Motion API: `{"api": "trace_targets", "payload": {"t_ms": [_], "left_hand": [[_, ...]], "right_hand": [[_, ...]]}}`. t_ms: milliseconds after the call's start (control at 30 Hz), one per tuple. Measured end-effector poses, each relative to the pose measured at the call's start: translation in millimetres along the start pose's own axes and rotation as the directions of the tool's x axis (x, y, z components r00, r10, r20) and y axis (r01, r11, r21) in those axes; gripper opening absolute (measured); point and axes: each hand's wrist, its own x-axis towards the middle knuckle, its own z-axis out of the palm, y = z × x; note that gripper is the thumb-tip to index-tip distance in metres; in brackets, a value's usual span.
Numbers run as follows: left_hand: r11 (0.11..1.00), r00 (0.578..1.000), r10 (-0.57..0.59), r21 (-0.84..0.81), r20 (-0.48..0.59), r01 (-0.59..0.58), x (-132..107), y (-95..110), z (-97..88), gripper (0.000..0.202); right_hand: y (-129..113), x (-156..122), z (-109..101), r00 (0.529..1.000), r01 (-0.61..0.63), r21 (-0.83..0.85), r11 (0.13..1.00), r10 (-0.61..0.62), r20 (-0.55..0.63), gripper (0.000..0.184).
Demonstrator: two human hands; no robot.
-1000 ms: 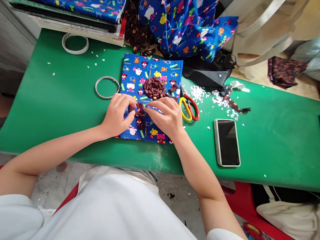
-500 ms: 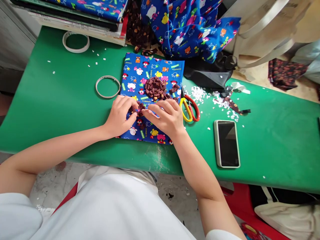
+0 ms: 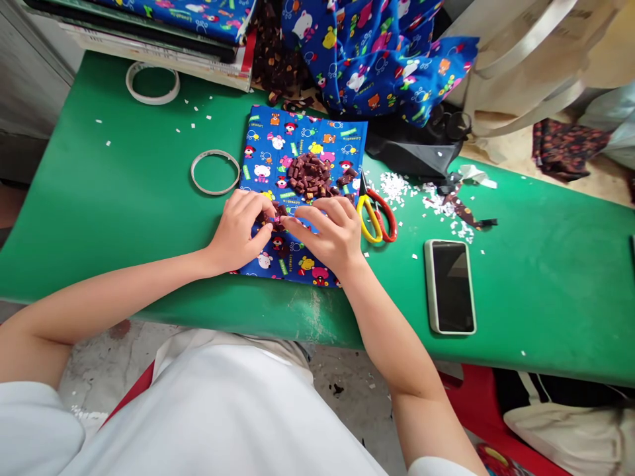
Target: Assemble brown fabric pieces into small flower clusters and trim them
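Note:
A blue cartoon-print cloth [image 3: 278, 142] lies flat on the green table [image 3: 124, 198]. A heap of small dark brown fabric pieces [image 3: 309, 175] sits on its middle. My left hand [image 3: 238, 228] and my right hand [image 3: 330, 233] rest on the cloth's near half, fingertips meeting over a few brown pieces [image 3: 276, 215]. Both hands pinch at those pieces; the fingers hide exactly what each one grips.
Scissors with a yellow and a red handle [image 3: 376, 215] lie right of my right hand, a phone [image 3: 449, 285] further right. Two tape rings [image 3: 214, 172] [image 3: 151, 83] lie to the left. White paper scraps [image 3: 397, 185], bunched blue fabric [image 3: 377, 53], stacked books [image 3: 163, 33] and a black bag [image 3: 411, 149] fill the back.
My hands have stayed over the same small pieces; only the fingers shift slightly. The view has drifted a little.

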Motion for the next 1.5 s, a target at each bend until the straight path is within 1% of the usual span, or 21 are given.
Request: {"api": "trace_targets", "payload": {"t_ms": [67, 133, 200, 300, 367, 467, 567, 600, 667, 767, 900, 1000, 1100, 1200, 1333, 1433, 1500], "left_hand": [[1.000, 1.000, 0.003, 0.000, -0.003, -0.003, 0.0, -0.2, 0.0, 0.005], [1.000, 1.000, 0.001, 0.001, -0.002, -0.001, -0.1, -0.3, -0.1, 0.005], [1.000, 1.000, 0.001, 0.002, 0.000, -0.001, -0.1, -0.4, -0.1, 0.005], [1.000, 1.000, 0.005, 0.003, -0.002, -0.005, -0.2, -0.4, 0.2, 0.006], [1.000, 1.000, 0.000, 0.006, -0.002, 0.000, -0.1, -0.2, 0.2, 0.006], [1.000, 1.000, -0.017, 0.014, 0.020, 0.017, 0.0, -0.1, -0.1, 0.007], [0.999, 0.999, -0.027, 0.023, 0.046, 0.026, -0.1, -0.3, -0.5, 0.009], [0.999, 0.998, -0.027, 0.028, 0.054, 0.025, -0.2, -0.6, -0.5, 0.010], [0.999, 0.997, -0.025, 0.038, 0.072, 0.022, -0.6, -1.2, -0.4, 0.012], [0.999, 0.996, -0.021, 0.042, 0.082, 0.017, -1.2, -2.4, 0.1, 0.012], [0.999, 0.997, -0.002, 0.037, 0.076, -0.001, -1.8, -3.5, 0.1, 0.012], [0.999, 0.998, 0.017, 0.031, 0.068, -0.020, -2.0, -3.2, -0.7, 0.012], [0.999, 0.997, 0.014, 0.030, 0.070, -0.016, -2.0, -2.1, -1.5, 0.014], [0.999, 0.997, 0.000, 0.036, 0.076, -0.003, -2.0, -1.0, -1.6, 0.015], [0.999, 0.997, 0.003, 0.037, 0.072, -0.006, -2.4, -1.1, -1.0, 0.016], [0.999, 0.998, 0.016, 0.034, 0.064, -0.018, -2.8, -2.0, -0.5, 0.016], [0.999, 0.998, 0.017, 0.031, 0.058, -0.019, -2.6, -1.9, -0.7, 0.015]], "right_hand": [[-0.8, 1.7, -0.7, 1.000, 0.025, -0.028, 0.999, -0.024, 0.020, 0.014], [-1.4, 2.6, -1.0, 0.999, 0.051, -0.065, 0.997, -0.051, 0.015, 0.015], [-1.3, 2.3, -0.7, 0.995, 0.076, -0.090, 0.993, -0.081, -0.051, 0.014], [0.0, -0.4, 1.2, 0.967, 0.118, -0.124, 0.985, -0.142, -0.210, 0.011], [1.4, -2.7, 2.8, 0.959, 0.112, -0.133, 0.985, -0.142, -0.244, 0.011], [2.5, -5.0, 4.9, 0.971, 0.074, -0.087, 0.993, -0.092, -0.222, 0.014], [1.4, -4.7, 6.5, 0.965, 0.076, -0.082, 0.994, -0.094, -0.244, 0.014], [0.7, -4.2, 6.7, 0.968, 0.070, -0.086, 0.994, -0.089, -0.234, 0.013], [-0.7, -3.3, 6.5, 0.982, 0.041, -0.057, 0.998, -0.051, -0.181, 0.014], [-1.5, -2.5, 4.0, 0.995, 0.002, 0.045, 0.999, 0.002, -0.098, 0.021], [-1.6, -0.8, -0.1, 0.999, 0.013, 0.086, 0.996, -0.010, -0.032, 0.024], [-1.7, 0.8, 0.1, 0.998, 0.047, 0.058, 0.997, -0.044, -0.053, 0.018], [-1.1, 1.4, 2.4, 0.996, 0.048, 0.052, 0.997, -0.044, -0.081, 0.015], [-0.1, 1.5, 3.8, 0.996, 0.038, 0.086, 0.996, -0.031, -0.085, 0.015], [0.4, 2.9, 2.4, 0.997, -0.014, 0.135, 0.991, 0.024, -0.076, 0.017], [0.5, 4.2, 1.4, 0.990, -0.039, 0.138, 0.990, 0.056, -0.126, 0.017], [0.7, 4.4, 1.9, 0.985, -0.024, 0.119, 0.993, 0.043, -0.164, 0.016]]}}
